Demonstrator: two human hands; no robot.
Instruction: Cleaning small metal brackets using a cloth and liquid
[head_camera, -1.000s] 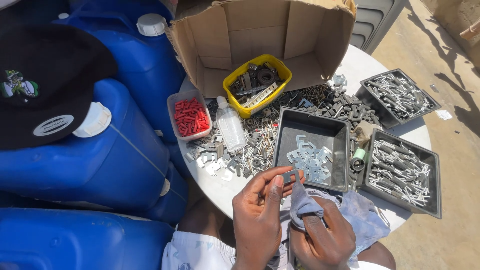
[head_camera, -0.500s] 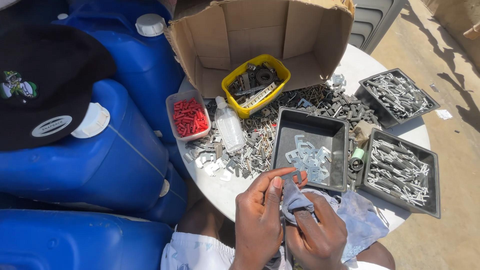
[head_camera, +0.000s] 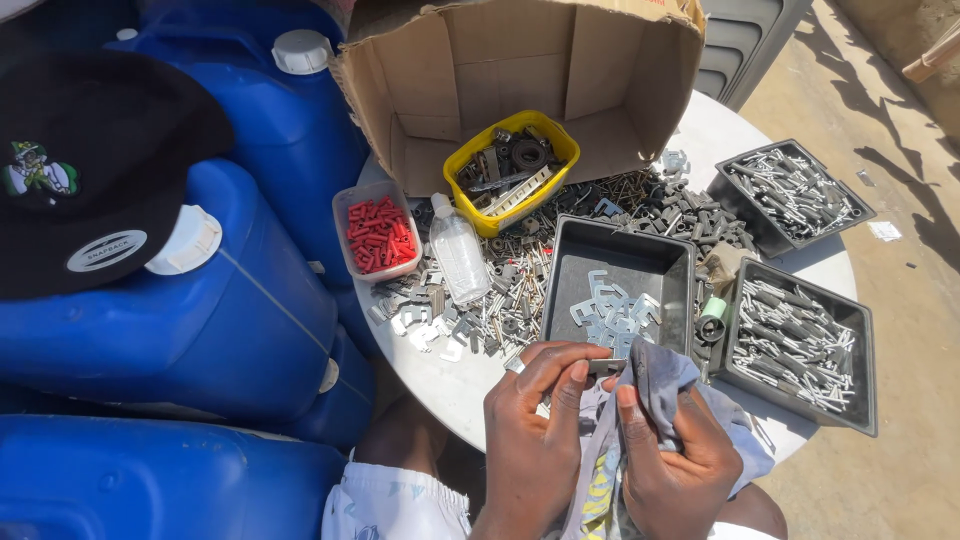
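The left hand pinched a small metal clip by its end, steadying it, while the right hand pressed a grey rag around it, above the tray of clips.

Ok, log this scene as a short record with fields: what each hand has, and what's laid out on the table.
left hand: pinches a small metal piece, fingertips at the cloth
right hand: grips a grey cloth
nearest tray: black tray holding flat metal clips
right trays: two black trays of silvery metal parts
table: round, white, strewn with loose hardware
back: open cardboard box, yellow tub
left: red pieces in a clear tub, small clear bottle, blue jugs
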